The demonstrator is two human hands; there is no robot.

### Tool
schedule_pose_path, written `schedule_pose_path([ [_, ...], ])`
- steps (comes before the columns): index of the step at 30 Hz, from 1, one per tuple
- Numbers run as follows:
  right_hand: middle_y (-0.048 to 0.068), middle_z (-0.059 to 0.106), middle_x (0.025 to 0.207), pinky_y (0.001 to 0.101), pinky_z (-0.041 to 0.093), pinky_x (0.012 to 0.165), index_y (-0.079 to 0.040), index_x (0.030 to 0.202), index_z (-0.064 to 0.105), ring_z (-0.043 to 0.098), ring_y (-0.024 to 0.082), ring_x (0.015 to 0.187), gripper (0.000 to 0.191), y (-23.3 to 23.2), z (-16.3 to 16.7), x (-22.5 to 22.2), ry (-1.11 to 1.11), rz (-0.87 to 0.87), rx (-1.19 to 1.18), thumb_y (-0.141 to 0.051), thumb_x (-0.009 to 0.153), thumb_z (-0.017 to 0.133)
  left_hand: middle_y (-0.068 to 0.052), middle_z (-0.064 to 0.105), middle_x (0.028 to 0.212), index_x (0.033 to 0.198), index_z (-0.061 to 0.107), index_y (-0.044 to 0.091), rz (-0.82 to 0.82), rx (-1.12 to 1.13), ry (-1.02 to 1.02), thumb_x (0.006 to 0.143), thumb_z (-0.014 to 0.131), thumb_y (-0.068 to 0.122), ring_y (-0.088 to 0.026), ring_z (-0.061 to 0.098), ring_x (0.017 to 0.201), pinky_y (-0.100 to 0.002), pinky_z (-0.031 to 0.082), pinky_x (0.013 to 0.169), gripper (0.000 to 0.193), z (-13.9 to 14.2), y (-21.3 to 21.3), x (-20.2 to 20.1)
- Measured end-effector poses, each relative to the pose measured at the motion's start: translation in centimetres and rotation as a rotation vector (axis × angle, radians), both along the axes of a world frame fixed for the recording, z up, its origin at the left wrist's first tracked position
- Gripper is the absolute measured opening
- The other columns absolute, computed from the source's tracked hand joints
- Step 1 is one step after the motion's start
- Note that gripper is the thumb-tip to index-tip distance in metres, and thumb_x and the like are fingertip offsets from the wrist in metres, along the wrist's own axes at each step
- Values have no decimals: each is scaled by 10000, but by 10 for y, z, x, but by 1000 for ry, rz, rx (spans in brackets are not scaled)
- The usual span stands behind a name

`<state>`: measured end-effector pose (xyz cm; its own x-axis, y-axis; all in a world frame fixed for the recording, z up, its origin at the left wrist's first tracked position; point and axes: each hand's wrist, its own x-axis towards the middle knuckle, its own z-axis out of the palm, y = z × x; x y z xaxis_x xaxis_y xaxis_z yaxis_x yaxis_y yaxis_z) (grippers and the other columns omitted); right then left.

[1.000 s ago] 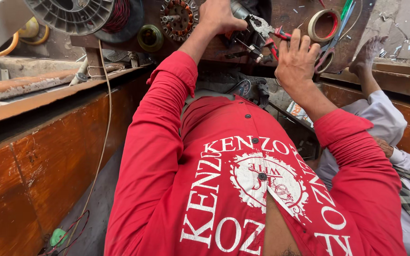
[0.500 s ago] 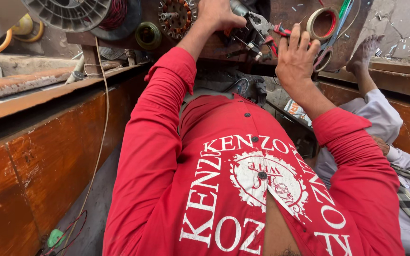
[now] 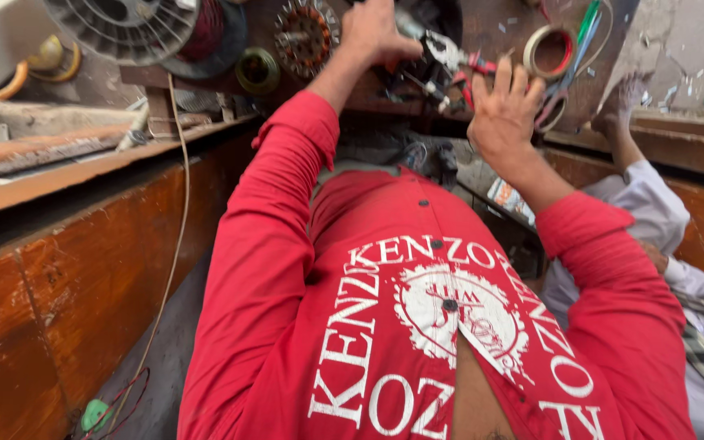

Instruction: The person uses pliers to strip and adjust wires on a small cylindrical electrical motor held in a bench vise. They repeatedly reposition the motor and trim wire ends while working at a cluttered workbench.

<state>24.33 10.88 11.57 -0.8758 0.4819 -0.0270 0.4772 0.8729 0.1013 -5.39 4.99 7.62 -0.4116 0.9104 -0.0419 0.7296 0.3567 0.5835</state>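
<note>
Left hand (image 3: 378, 33) is up at twelve o'clock on the cluttered workbench (image 3: 499, 33), fingers curled down over the heap of small metal parts (image 3: 429, 69); whether it actually grips one, I cannot tell. Right hand (image 3: 503, 114) hangs at one o'clock, fingers spread wide, grasping nothing, just beside the red-handled pliers (image 3: 470, 65). Further out at two o'clock sit a roll of tape (image 3: 552, 50) and scissors (image 3: 560, 90). At eleven o'clock stands a copper-wound stator (image 3: 307, 34), with a grey fan wheel (image 3: 124, 24) at ten. Another person's hand (image 3: 622, 98) rests on the bench edge at two o'clock.
</note>
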Motion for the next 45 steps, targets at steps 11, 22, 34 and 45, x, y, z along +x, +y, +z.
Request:
schedule_pose_path([
  [11,295,523,1335,547,362,944,-74,1172,683,489,423,1171,233,4,-7,4,-92,14,23,-99,951,615,-52,752,726,775,762,136,-25,-344,-331,625,739,520,-212,756,704,-362,592,701,413,1,0,2],
  [22,213,638,951,472,466,714,-93,1099,730,621,365,763,301,60,-6,-5,-161,-711,-1395,-88,812,640,-193,721,933,1029,671,49,33,-124,-176,539,864,564,-402,700,873,-491,563,766,736,5,-9,2],
  [34,231,496,1365,592,337,1058,-140,1244,678,463,391,1304,317,-9,1,1,32,17,228,-158,930,636,-211,694,1089,1162,575,-22,0,-178,-96,535,877,582,-410,684,958,-470,556,815,922,8,0,1],
  [45,168,537,1065,461,388,811,-74,939,620,530,333,961,99,9,-18,7,-84,2,66,-130,866,657,-16,700,613,688,736,120,-38,-260,-210,646,768,511,-201,721,624,-360,581,660,395,-2,-3,6],
])
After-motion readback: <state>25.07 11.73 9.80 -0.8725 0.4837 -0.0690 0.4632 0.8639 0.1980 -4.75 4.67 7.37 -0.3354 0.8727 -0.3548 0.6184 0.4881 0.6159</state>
